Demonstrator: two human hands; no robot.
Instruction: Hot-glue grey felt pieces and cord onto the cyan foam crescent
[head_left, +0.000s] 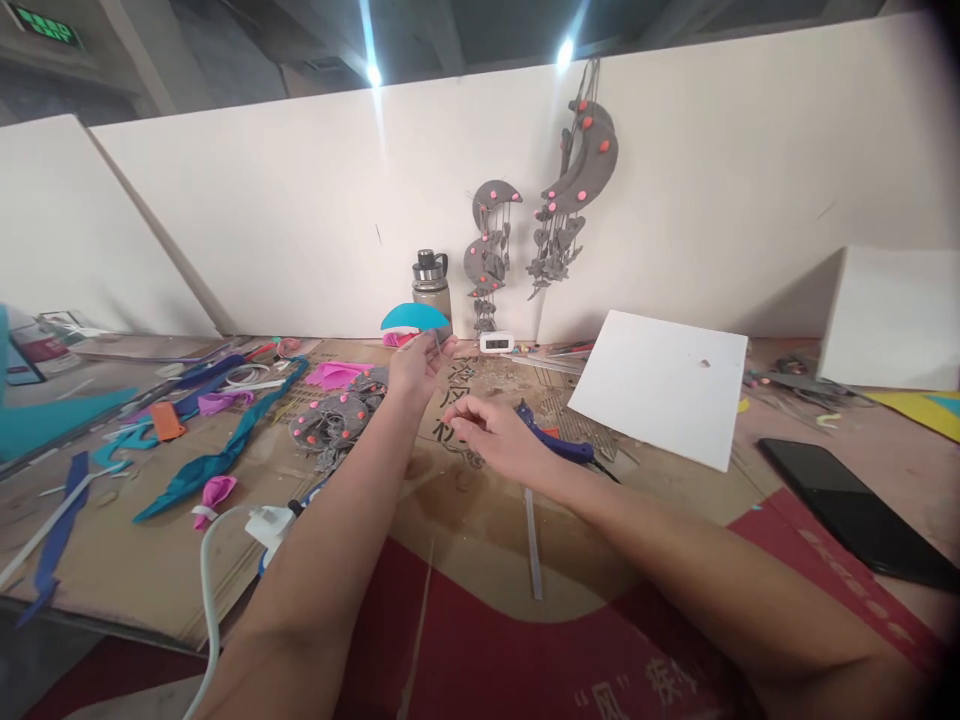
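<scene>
My left hand (420, 368) is raised over the back of the table. Its fingers close at the lower edge of a teal half-round piece (412, 317), which has a white strip and some pink under it. My right hand (491, 432) hovers nearer to me, thumb and fingers curled together in a pinch; whatever is between them is too small to make out. Just beyond my right wrist lies a blue glue gun (562, 447), partly hidden by the hand. A clear glue stick (534, 550) rests on the cardboard below that forearm.
Grey moon-shaped hangings (589, 160) with pink dots hang on the white board. A bottle (431, 285) and small digital clock (496, 343) stand before it. At right are a white sheet (664, 385) and phone (851, 505); at left, fabric strips (217, 460) and a plugged-in white cable (210, 580).
</scene>
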